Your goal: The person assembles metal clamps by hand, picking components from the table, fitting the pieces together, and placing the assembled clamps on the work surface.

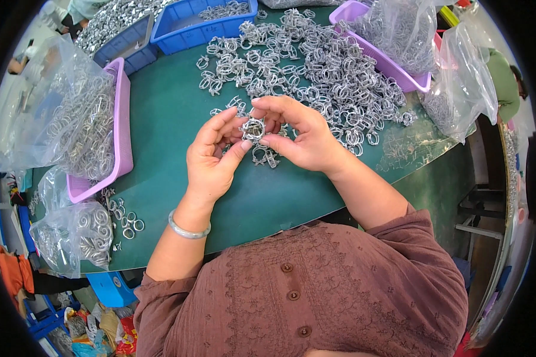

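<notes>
Brown embroidered shirt (345, 285) lay nearest the camera, buttoned down the front; beyond it, over the green tabletop (161, 125), the left hand (211, 163) and right hand (303, 140) met around one small silvery metal ring (254, 137); both sets of fingers were curled in narrowly, thumbs on its near side, though I cannot tell which hidden fingertips bore it; just beyond spread a pile of similar metal pieces (345, 71), between two purple bins (124, 131); the step in hand seemed to be working on or checking that single ring; the next move, I judged, called for a light, steady fingertip hold while either hand shifted its grip; as for writing, I could read none on the metal; the red-and-yellow packaging (127, 336) at lower left looked printed, but too small to make out.
</notes>
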Demonstrator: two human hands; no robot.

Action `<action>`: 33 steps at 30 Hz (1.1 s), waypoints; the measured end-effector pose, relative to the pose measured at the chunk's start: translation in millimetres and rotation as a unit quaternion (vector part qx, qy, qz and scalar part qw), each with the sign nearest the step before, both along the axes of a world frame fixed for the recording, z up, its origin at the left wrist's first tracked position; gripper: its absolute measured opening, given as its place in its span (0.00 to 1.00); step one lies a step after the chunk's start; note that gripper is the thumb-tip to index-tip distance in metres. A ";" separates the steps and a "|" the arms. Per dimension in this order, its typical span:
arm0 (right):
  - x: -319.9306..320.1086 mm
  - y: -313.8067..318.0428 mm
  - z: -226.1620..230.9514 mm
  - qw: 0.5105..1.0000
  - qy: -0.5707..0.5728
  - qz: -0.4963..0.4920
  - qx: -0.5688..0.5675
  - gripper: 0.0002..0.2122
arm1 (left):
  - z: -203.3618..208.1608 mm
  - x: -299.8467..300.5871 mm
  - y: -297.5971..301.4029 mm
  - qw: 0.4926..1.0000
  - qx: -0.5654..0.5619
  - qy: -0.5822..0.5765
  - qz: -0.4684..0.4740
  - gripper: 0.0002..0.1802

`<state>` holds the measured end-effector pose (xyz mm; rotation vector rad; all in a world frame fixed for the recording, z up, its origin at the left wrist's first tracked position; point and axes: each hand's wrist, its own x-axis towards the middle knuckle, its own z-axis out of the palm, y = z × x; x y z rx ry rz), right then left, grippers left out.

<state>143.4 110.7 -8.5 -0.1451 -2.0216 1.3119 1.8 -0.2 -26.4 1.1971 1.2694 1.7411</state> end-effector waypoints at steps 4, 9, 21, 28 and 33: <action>-1.1 -0.5 -0.3 1.000 0.007 -0.002 0.008 0.23 | 0.1 0.4 -0.4 1.000 -0.006 -0.003 0.004 0.27; -0.6 0.1 -0.9 1.000 0.005 -0.009 0.017 0.23 | -0.3 0.9 0.4 1.000 -0.012 -0.026 -0.006 0.27; -0.4 0.4 -1.9 0.999 -0.006 -0.022 0.038 0.24 | -1.0 0.4 1.1 0.997 -0.022 -0.060 -0.035 0.25; -0.4 0.5 -1.9 0.999 -0.003 -0.020 0.040 0.24 | -0.7 1.3 0.9 0.997 -0.010 -0.070 -0.042 0.24; -0.4 0.4 -2.2 0.999 -0.003 -0.022 0.045 0.23 | -0.5 1.1 0.1 0.997 -0.012 -0.065 -0.039 0.24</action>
